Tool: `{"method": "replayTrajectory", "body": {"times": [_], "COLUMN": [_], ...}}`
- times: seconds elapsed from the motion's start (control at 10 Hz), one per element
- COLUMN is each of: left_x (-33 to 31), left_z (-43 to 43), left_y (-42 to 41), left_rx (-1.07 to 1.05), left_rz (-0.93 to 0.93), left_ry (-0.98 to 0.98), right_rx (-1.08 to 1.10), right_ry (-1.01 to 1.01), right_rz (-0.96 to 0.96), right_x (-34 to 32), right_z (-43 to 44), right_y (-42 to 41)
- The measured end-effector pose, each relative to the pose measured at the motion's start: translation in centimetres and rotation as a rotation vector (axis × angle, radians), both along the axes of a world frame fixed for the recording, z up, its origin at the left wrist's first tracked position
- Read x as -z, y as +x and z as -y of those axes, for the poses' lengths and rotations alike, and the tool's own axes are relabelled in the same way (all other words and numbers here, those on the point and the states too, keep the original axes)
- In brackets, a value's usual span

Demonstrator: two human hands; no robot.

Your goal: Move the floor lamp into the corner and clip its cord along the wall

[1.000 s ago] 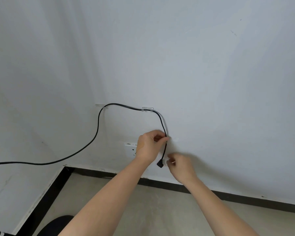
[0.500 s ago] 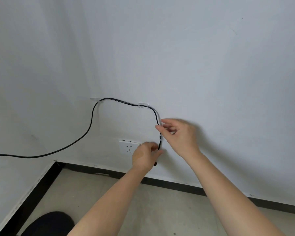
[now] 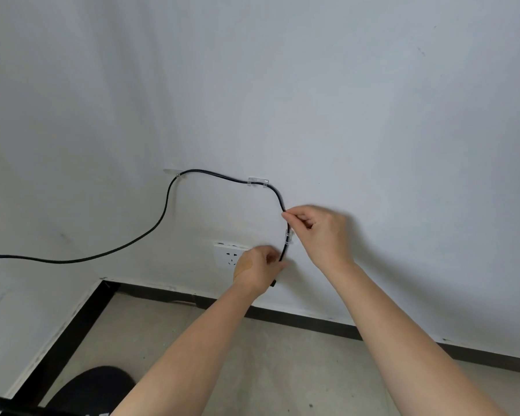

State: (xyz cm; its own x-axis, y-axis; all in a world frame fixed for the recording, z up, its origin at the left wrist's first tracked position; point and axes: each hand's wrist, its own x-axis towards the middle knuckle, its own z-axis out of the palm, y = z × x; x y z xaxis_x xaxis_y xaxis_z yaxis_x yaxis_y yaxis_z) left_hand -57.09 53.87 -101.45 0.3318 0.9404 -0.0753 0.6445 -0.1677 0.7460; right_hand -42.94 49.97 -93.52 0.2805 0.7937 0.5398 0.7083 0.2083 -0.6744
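One black cord (image 3: 162, 211) runs along the wall through three clear clips (image 3: 257, 181) above the single white socket (image 3: 230, 255). Just right of the socket, the left hand (image 3: 258, 273) grips the cord's lower end; higher, the right hand (image 3: 321, 232) has its fingers (image 3: 291, 216) pinching the cord.

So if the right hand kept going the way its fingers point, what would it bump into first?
The right hand points left, pinching the black cord. Going straight on, it would push that cord first, then probably slide along bare white wall. Depth is hard to judge here.
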Motion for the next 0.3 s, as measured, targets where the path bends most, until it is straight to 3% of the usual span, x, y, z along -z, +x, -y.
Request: {"method": "replayTrajectory", "body": {"times": [0.2, 0.3], "left_x": [-0.6, -2.0], "left_z": [0.7, 0.7], "left_y": [-5.8, -7.9], "left_rx": [0.160, 0.185], "left_rz": [-0.417, -0.535], "left_ry": [0.280, 0.303], "right_rx": [-0.007, -0.039], "right_ry": [-0.178, -0.248], "right_rz": [0.051, 0.110], "right_x": [-0.7, -3.3], "right_z": [1.8, 2.9], "right_y": [-0.4, -1.2]}}
